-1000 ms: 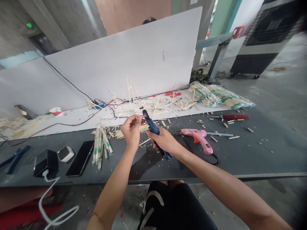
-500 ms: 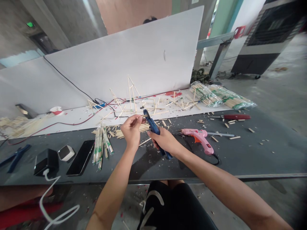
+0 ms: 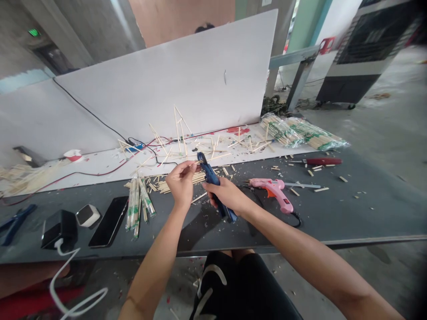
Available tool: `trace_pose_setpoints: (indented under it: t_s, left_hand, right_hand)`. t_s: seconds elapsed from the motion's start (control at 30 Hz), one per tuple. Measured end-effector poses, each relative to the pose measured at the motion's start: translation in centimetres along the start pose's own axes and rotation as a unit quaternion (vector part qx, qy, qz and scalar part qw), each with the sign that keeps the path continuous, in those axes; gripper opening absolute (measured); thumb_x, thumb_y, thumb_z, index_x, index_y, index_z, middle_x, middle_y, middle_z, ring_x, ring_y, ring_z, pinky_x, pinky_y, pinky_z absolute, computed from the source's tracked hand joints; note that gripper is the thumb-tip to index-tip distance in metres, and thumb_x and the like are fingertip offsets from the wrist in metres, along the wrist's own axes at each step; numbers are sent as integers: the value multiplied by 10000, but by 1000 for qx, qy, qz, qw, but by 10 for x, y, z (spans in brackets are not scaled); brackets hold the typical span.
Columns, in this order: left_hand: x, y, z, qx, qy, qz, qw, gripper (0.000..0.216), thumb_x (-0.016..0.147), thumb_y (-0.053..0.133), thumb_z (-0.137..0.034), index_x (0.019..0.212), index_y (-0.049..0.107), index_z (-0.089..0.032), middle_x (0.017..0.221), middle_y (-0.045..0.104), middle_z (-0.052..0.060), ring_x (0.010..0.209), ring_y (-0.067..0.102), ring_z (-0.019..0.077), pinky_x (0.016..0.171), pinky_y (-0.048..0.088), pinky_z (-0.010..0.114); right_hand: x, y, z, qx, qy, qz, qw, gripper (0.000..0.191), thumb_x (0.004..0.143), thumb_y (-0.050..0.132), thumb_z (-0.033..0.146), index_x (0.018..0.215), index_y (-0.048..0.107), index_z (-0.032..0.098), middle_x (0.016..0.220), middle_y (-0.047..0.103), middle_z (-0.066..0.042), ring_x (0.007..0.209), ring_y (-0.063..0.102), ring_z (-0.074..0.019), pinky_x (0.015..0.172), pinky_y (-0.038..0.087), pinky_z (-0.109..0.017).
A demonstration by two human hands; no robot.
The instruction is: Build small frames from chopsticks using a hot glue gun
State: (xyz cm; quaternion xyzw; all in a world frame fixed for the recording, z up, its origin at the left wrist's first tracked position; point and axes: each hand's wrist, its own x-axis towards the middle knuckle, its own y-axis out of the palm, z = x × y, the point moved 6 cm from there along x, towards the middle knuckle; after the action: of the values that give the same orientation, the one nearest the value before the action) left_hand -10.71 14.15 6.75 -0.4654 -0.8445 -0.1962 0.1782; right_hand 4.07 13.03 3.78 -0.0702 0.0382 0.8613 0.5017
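Note:
In the middle of the head view, my right hand (image 3: 227, 195) is wrapped round the handles of blue cutting pliers (image 3: 211, 175). My left hand (image 3: 182, 180) pinches a short wooden stick (image 3: 198, 162), whose far end sits at the pliers' jaws. Whether the jaws touch the stick is too small to tell. Below and behind the hands lies a pile of cut wooden sticks (image 3: 163, 183). Left of it are wrapped bundles of chopsticks (image 3: 133, 206). A pink glue gun (image 3: 273, 191) rests on the dark table to the right of my right hand.
Small stick frames (image 3: 180, 131) stand on the white board before a white panel (image 3: 160, 84). A red-handled screwdriver (image 3: 323, 161) and bagged chopsticks (image 3: 313, 133) lie right. A phone (image 3: 109, 221), a black box (image 3: 58, 226) with a white cable and second pliers (image 3: 18, 222) lie left.
The whole view has shifted slightly, so the table and its things appear a little further left. Both hands keep their holds on the stick and the pliers.

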Motion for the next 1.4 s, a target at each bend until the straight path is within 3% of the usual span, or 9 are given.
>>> trace_pose_setpoints:
  t_s: [0.23, 0.37, 0.6, 0.73, 0.93, 1.2, 1.4]
  left_hand:
    - [-2, 2, -2, -4, 12, -2, 1000, 237, 727, 847, -369, 818, 760, -168, 780, 764, 52, 688, 734, 191, 711, 621, 329]
    - [-2, 2, -4, 6, 19, 4, 1000, 231, 726, 848, -364, 816, 760, -171, 780, 765, 53, 683, 734, 191, 691, 615, 317]
    - [3, 1, -1, -2, -6, 32, 999, 229, 724, 849, -353, 820, 755, -167, 753, 749, 38, 675, 728, 188, 682, 613, 311]
    - [3, 0, 0, -5, -4, 22, 1000, 231, 726, 850, -347, 828, 757, -162, 770, 755, 42, 683, 728, 190, 706, 618, 323]
    - [2, 0, 0, -6, -18, 13, 1000, 239, 709, 857, -356, 818, 759, -167, 775, 760, 46, 697, 737, 203, 720, 625, 341]
    - [6, 4, 1, -43, -65, 62, 995, 216, 698, 861, -310, 822, 762, -162, 772, 756, 40, 684, 732, 188, 708, 614, 316]
    - [6, 1, -3, -16, -48, 54, 997, 196, 717, 852, -308, 829, 774, -166, 732, 747, 33, 651, 730, 187, 666, 609, 296]
  right_hand:
    - [-1, 0, 2, 31, 0, 5, 999, 314, 875, 591, 415, 652, 494, 216, 529, 548, 9, 456, 517, -135, 464, 417, -260]
    - [-2, -2, 3, -3, 2, 1, 1000, 326, 892, 555, 408, 637, 491, 215, 514, 553, 2, 451, 525, -140, 481, 419, -267]
    - [-1, -7, 4, -60, -7, -19, 998, 309, 899, 544, 421, 680, 500, 209, 518, 578, 1, 460, 545, -140, 503, 419, -259]
    - [0, -7, 1, -59, -8, -28, 998, 248, 894, 554, 417, 759, 505, 216, 553, 594, 11, 490, 572, -147, 486, 412, -249]
    - [0, -6, -1, -55, -15, -26, 998, 280, 898, 554, 428, 729, 490, 215, 543, 580, 15, 479, 571, -143, 484, 422, -249]
    - [0, -9, 2, -49, -1, -46, 998, 245, 892, 559, 394, 738, 488, 218, 515, 572, 12, 454, 561, -157, 469, 436, -273]
    - [0, -9, 1, -53, -1, -48, 997, 247, 896, 555, 405, 748, 485, 220, 498, 562, 16, 439, 545, -156, 469, 435, -277]
